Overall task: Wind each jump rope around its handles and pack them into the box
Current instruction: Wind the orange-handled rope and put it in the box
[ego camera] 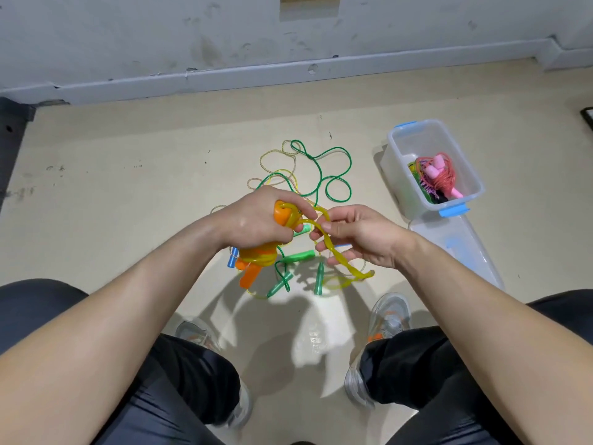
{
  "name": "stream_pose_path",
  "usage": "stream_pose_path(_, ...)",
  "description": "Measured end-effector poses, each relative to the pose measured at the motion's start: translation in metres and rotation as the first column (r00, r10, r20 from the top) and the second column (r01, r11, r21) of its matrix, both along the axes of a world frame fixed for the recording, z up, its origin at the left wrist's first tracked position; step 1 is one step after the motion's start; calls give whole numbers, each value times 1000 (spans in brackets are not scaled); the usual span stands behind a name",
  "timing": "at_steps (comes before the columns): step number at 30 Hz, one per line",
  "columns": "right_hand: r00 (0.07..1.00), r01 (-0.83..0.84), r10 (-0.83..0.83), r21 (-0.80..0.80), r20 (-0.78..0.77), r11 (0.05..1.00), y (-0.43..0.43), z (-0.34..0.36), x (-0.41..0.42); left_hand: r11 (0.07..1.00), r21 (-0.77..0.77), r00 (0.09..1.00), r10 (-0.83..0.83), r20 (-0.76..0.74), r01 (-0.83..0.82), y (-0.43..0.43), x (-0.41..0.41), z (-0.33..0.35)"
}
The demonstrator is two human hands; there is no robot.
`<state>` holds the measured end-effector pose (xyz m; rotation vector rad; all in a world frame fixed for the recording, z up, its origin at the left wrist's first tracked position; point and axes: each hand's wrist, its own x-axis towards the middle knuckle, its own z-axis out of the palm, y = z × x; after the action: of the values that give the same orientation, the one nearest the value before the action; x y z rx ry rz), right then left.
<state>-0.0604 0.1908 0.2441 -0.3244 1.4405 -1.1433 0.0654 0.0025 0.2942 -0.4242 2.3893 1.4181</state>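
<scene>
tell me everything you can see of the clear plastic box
The clear plastic box is a translucent rectangular tub with a blue clip at each short end. It stands upright and open on the floor, right of the person, untouched. Its lid lies beside the near end. Inside lies a wound pink jump rope over other coloured ropes.

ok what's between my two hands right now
Head view: a short stretch of yellow rope, running from the orange handles in the left hand to the right hand.

Left hand [256, 220] grips orange handles [253, 268]; right hand [356, 236] apparently pinches yellow rope [333, 252].
</scene>
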Motion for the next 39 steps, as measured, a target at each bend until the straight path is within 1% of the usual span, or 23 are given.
stream_pose_path(1, 993, 4, -2, 22, -114, 1000, 0, -5, -2, 999, -37, 999, -32, 21, 32, 0, 1, -2)
stream_pose_path(3, 925, -50, 73, 71, -372, 996, -1, -11, -5, 983, -138, 990, -113, 86, 124, 3, 2, -8)
stream_pose_path(4, 882, -86, 126, 107, -454, 991, -2, -12, -6, 967, -193, 983, -144, 116, 165, 5, 2, -11)
stream_pose_path(5, 851, -114, 171, 144, -496, 983, -2, -11, -6, 952, -237, 978, -164, 133, 192, 7, 2, -14)
stream_pose_path(7, 836, -156, 230, 186, -498, 970, -3, -8, -4, 931, -291, 972, -185, 145, 221, 9, 1, -17)
stream_pose_path(9, 849, -178, 236, 166, -472, 970, -3, -6, -2, 897, -358, 964, -218, 151, 259, 11, 0, -15)
stream_pose_path(13, 917, -56, 75, 58, -392, 997, -1, -10, -5, 819, -491, 955, -254, 155, 298, 10, 0, -12)
stream_pose_path(14, 911, -46, 63, 52, -407, 998, -1, -10, -6, 803, -506, 949, -273, 160, 316, 9, 0, -14)
stream_pose_path(17, 826, -72, 119, 106, -551, 992, -2, -13, -6, 759, -505, 911, -356, 208, 411, 12, 4, -22)
stream_pose_path(21, 757, -100, 165, 138, -632, 985, -3, -15, -8, 726, -508, 886, -377, 268, 463, 16, 5, -30)
stream_pose_path(22, 717, -129, 196, 149, -669, 980, -2, -15, -9, 718, -513, 882, -374, 286, 471, 15, 6, -32)
stream_pose_path(25, 496, -200, 293, 221, -817, 955, 1, -14, -15, 698, -522, 870, -357, 339, 490, 14, 10, -38)
stream_pose_path(28, 274, -125, 404, 385, -872, 915, 5, -13, -21, 710, -542, 892, -325, 315, 450, 14, 12, -40)
stream_pose_path(29, 229, -77, 445, 439, -866, 895, 5, -15, -20, 710, -554, 899, -315, 303, 435, 13, 10, -40)
stream_pose_path(30, 242, -34, 455, 461, -857, 886, 4, -17, -17, 712, -564, 908, -300, 293, 418, 12, 10, -40)
stream_pose_path(31, 342, 9, 406, 436, -847, 900, 2, -21, -14, 717, -573, 917, -281, 283, 397, 10, 9, -41)
stream_pose_path(32, 512, 72, 282, 368, -811, 927, 0, -24, -11, 720, -583, 925, -263, 274, 377, 7, 10, -42)
stream_pose_path(33, 690, 155, 110, 294, -716, 943, -1, -25, -8, 721, -592, 932, -247, 266, 360, 4, 10, -43)
stream_pose_path(34, 794, 249, -63, 230, -605, 941, -2, -25, -7, 722, -597, 936, -235, 263, 349, 2, 10, -44)
stream_pose_path(35, 812, 318, -170, 180, -558, 931, -2, -26, -8, 727, -597, 939, -221, 264, 339, 0, 9, -45)
stream_pose_path(36, 787, 354, -211, 145, -580, 924, -2, -25, -10, 735, -593, 941, -207, 266, 329, -1, 9, -47)
stream_pose_path(37, 732, 374, -207, 128, -649, 919, -2, -23, -10, 739, -591, 943, -198, 268, 323, -1, 9, -48)
stream_pose_path(39, 587, 376, -144, 110, -797, 920, -2, -20, -9, 721, -602, 935, -202, 291, 343, 0, 10, -53)
